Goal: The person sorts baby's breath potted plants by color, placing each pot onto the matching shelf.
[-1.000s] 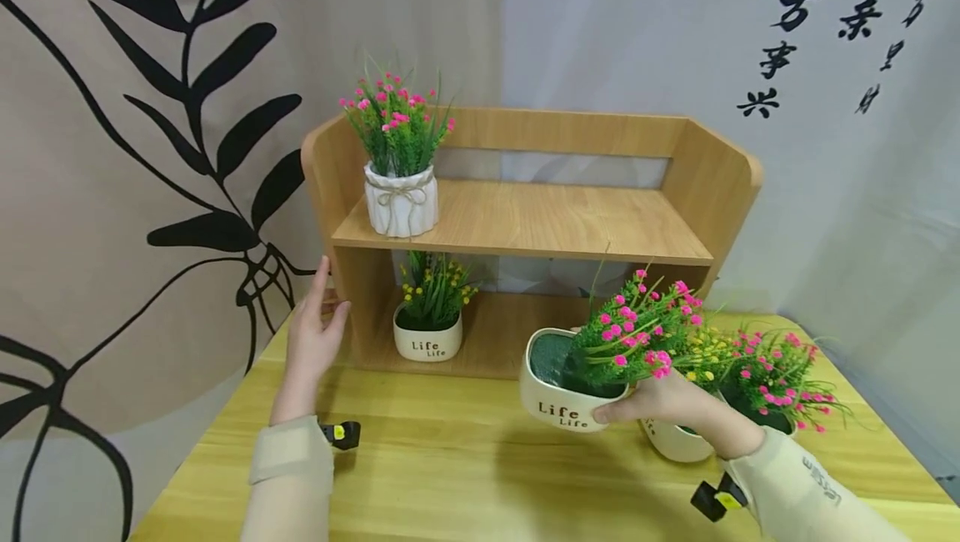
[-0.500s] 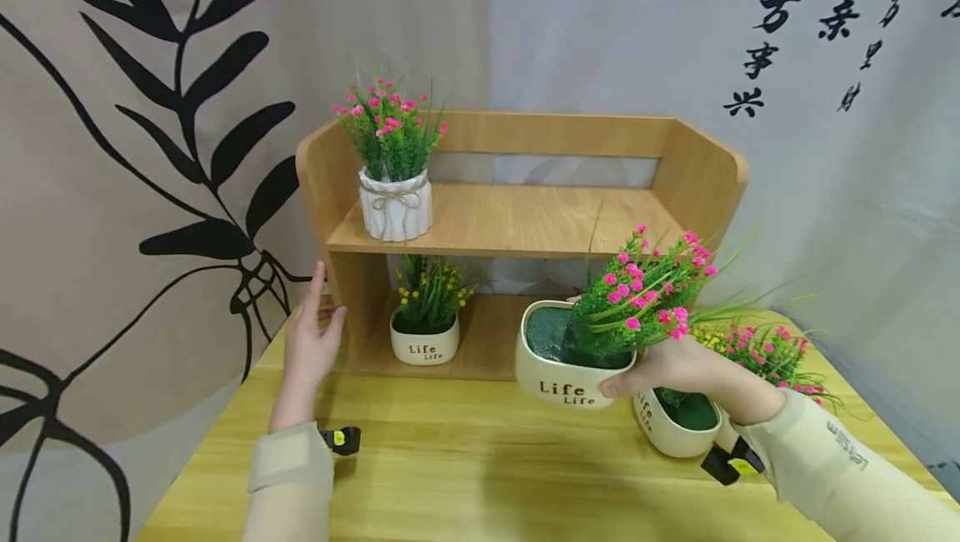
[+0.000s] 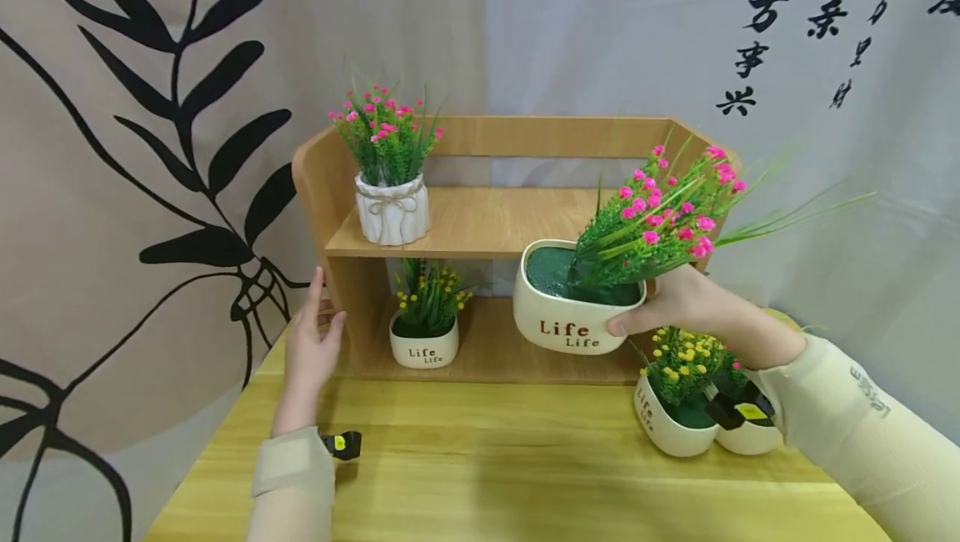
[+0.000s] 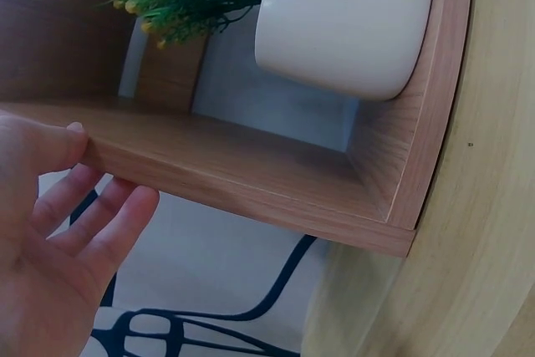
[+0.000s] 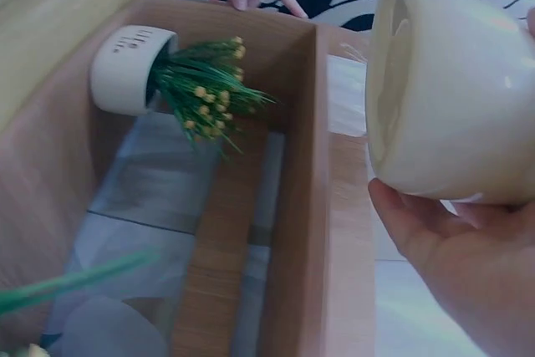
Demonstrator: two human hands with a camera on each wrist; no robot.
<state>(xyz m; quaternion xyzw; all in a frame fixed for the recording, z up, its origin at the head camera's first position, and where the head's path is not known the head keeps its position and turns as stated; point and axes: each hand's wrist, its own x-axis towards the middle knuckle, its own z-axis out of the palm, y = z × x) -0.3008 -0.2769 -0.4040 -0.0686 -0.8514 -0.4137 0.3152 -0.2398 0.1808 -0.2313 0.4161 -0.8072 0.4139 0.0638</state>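
Note:
My right hand (image 3: pixel 675 308) holds a white oval pot (image 3: pixel 562 317) marked "Life", with pink flowers (image 3: pixel 667 213) leaning to the right. The pot is raised in front of the wooden shelf (image 3: pixel 487 363), overlapping its upper board's edge in the head view. In the right wrist view its pale underside faces the camera, with fingers (image 5: pixel 410 223) against its side. My left hand (image 3: pixel 315 350) touches the front edge of the shelf's left side panel (image 4: pixel 234 190), fingers fairly straight and thumb at the edge.
A white pot tied with twine (image 3: pixel 392 213), bearing pink flowers, stands on the upper board at left. Below it is a small "Life" pot (image 3: pixel 423 350) with yellow flowers. At right on the table (image 3: pixel 480 475), a yellow-flowered pot (image 3: pixel 671 425) adjoins another white pot (image 3: pixel 750 439).
My right hand has lifted the pink-flowered pot from low over the table up to the upper board's height. My left hand stays at the side panel. The head view has shifted slightly.

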